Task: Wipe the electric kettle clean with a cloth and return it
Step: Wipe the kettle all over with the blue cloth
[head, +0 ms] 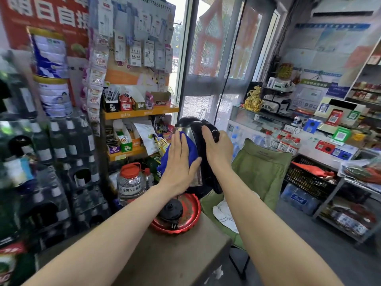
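Pressing blue cloth (191,148) to kettle (190,129), left grip (178,164) (fingers (177,141) flat); right grip (216,147) curled round handle (215,184).

The left hand (179,162) covers most of the blue cloth (190,144), and together they hide much of the kettle (188,123) wall. The right hand (219,150) hides the upper handle. Stacked bottles (59,141) at left are blurred, their labels unreadable.

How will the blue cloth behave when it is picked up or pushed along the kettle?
Probably floppy: the cloth bunches and droops past the left hand. Likely light, since flat fingers alone pin it to the kettle. It may slide easily on that shiny steel side.
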`<action>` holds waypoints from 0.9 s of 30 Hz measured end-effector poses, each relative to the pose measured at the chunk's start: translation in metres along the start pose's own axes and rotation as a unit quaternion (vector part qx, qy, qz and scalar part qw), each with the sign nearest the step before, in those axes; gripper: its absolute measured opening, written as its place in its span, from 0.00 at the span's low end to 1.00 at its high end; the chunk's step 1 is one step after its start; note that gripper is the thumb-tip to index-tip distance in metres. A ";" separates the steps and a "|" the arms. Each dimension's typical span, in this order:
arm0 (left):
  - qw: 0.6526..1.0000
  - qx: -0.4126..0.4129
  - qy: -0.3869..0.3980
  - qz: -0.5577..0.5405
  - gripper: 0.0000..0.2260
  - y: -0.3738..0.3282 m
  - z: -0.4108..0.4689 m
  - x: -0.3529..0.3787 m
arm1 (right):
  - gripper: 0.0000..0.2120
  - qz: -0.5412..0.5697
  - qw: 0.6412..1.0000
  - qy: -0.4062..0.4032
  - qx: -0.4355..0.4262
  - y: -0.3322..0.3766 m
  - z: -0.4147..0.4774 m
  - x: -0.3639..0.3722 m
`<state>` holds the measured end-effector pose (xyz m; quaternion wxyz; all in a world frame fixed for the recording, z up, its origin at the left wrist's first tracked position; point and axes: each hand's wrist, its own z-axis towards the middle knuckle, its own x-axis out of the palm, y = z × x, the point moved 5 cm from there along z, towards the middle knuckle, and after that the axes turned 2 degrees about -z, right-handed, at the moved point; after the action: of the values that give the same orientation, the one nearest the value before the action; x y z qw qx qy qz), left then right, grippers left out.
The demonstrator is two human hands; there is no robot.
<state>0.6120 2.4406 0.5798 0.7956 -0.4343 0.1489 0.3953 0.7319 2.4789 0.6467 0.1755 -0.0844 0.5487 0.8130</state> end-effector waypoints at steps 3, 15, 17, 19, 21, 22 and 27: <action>0.999 0.009 -0.044 0.024 0.37 -0.003 0.010 -0.004 | 0.18 0.011 1.000 0.023 -0.013 0.010 -0.003 0.001; 0.994 0.005 -0.039 0.103 0.32 -0.020 0.017 -0.021 | 0.15 0.099 0.994 -0.023 -0.026 0.029 -0.004 0.003; 0.992 0.019 -0.044 0.118 0.30 -0.016 0.024 -0.028 | 0.14 0.113 0.993 -0.028 -0.011 0.026 -0.002 0.003; 0.985 0.035 -0.052 0.161 0.30 -0.017 0.034 -0.036 | 0.11 0.136 0.990 -0.033 0.009 0.024 -0.002 0.002; 0.979 0.042 -0.066 0.190 0.32 -0.022 0.044 -0.044 | 0.11 0.157 0.987 -0.038 0.017 0.025 -0.003 0.001; 0.978 0.040 -0.078 0.188 0.34 -0.024 0.046 -0.048 | 0.11 0.166 0.985 -0.041 0.019 0.027 -0.003 -0.001; 0.964 0.101 -0.070 0.235 0.34 -0.026 0.022 -0.044 | 0.14 0.174 0.983 -0.055 0.022 0.037 0.003 -0.007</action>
<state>0.6010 2.4281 0.6330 0.7283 -0.2756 0.2305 0.5835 0.7242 2.4675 0.6817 0.0632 0.0606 0.5627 0.8220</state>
